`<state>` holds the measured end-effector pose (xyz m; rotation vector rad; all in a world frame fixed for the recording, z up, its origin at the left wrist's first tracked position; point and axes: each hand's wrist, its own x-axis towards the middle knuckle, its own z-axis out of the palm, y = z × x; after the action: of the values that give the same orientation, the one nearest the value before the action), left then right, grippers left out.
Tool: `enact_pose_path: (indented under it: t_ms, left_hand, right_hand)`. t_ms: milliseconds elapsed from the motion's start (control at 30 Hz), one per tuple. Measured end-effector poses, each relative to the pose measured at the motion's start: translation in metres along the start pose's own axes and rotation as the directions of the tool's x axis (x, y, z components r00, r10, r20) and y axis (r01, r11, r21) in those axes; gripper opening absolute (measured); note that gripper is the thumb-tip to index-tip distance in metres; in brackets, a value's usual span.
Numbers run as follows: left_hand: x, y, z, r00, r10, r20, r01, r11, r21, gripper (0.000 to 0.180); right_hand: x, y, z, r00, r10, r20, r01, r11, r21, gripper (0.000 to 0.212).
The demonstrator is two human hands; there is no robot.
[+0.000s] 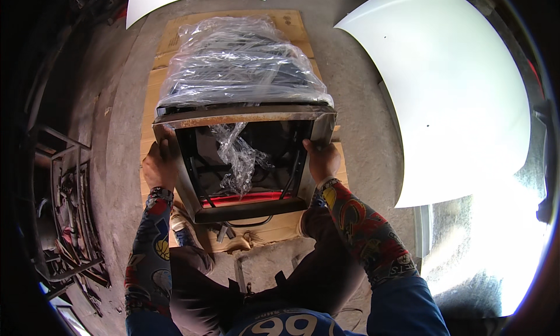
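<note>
Frame (254, 212) of metal is grasped along opposite side bars by the left hand (159, 166) and right hand (324, 161), apparently for balance, above cardboard (300, 30), presumably laid for protecting the plastic-wrapped bundle (245, 68).

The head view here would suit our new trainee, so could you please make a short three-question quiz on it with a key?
1. Multiple choice: which part of the metal frame does the right hand hold?
a) the top bar
b) the right side bar
c) the bottom bar
2. True or false: only one hand is on the frame.
3. Short answer: what clear, crumpled material shows within the frame's opening?

Key:
1. b, the right side bar.
2. False: the left hand holds the left side bar.
3. Plastic film.
</note>
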<state>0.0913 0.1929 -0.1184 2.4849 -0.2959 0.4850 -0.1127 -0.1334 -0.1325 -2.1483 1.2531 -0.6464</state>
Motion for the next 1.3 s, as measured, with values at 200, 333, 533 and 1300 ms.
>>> enact_pose_path:
  t_ms: [200,333,533,1300]
  left_hand:
    - [0.006,-0.011,0.004,0.998,0.055,0.042,-0.059,0.994,0.095,0.035]
    - [0.01,-0.022,0.005,0.984,0.165,0.071,-0.172,0.98,0.102,0.038]
    - [0.013,-0.024,0.007,0.975,0.222,0.024,-0.223,0.971,0.089,0.034]
    - [0.016,-0.008,0.002,0.989,-0.061,0.131,0.035,0.981,0.19,0.042]
  right_hand:
    - [0.003,0.013,0.008,0.996,-0.047,0.072,0.055,0.991,-0.123,0.043]
    - [0.0,0.008,0.003,0.995,0.006,0.102,0.015,0.978,-0.208,0.05]
    - [-0.003,-0.008,-0.002,0.987,0.152,0.044,-0.138,0.962,-0.236,0.066]
    - [0.003,0.001,0.003,0.988,0.141,0.063,-0.134,0.985,-0.109,0.063]
